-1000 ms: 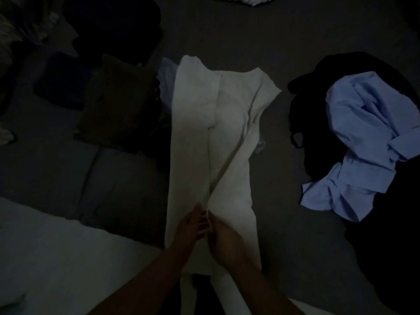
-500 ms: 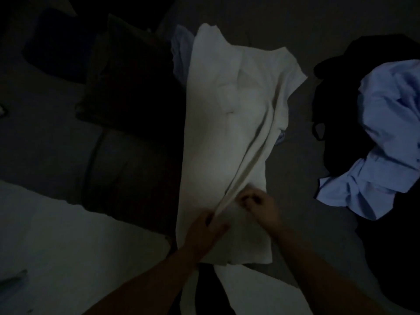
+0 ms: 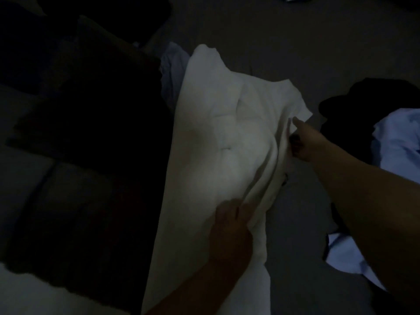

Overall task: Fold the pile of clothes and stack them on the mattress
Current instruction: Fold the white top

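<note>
Head view: the left hand is laid near the garment's near end, fingers at a raised ridge of cloth; whether that ridge is pinched cannot be told. The right hand is reached to the far right edge, fingers curled on the cloth there. The white garment is spread lengthwise on the grey mattress, partly folded. It is judged light, soft and limp, best taken at edges and corners. A blue shirt and dark clothes lie to the right, a dark stack to the left.
</note>
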Motion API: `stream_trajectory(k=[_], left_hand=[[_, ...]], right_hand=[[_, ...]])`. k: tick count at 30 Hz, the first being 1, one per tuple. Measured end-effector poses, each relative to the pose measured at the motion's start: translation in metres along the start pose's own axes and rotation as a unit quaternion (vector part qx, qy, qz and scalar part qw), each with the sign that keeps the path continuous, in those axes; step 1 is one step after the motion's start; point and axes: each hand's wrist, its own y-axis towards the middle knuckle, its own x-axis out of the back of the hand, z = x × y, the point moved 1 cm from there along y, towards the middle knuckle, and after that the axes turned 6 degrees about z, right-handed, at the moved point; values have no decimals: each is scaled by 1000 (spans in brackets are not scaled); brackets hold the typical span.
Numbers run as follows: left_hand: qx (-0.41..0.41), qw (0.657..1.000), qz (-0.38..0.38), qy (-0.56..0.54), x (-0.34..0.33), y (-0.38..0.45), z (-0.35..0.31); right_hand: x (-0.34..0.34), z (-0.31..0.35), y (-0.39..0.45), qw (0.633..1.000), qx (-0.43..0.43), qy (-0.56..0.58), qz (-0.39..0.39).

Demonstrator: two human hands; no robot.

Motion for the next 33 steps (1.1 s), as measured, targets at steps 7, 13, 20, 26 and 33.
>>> stream_trajectory(k=[7,13,20,26,33], left_hand=[[127,989,54,-59,18,3,7],[223,973,2,-59,60,19,28],[263,964,37,-23,79,32,43],[234,970,-26,-52,90,58,33],[222,973,-60,-17,96,87,33]], right_hand=[[-10,38,32,996,-8,77,-37],[-86,112,0,972,196,-125,31],[-147,134,-47,902,278,-250,215],[-92,74,1,875,269,-400,42],[-133,40,1,819,239,-479,206]])
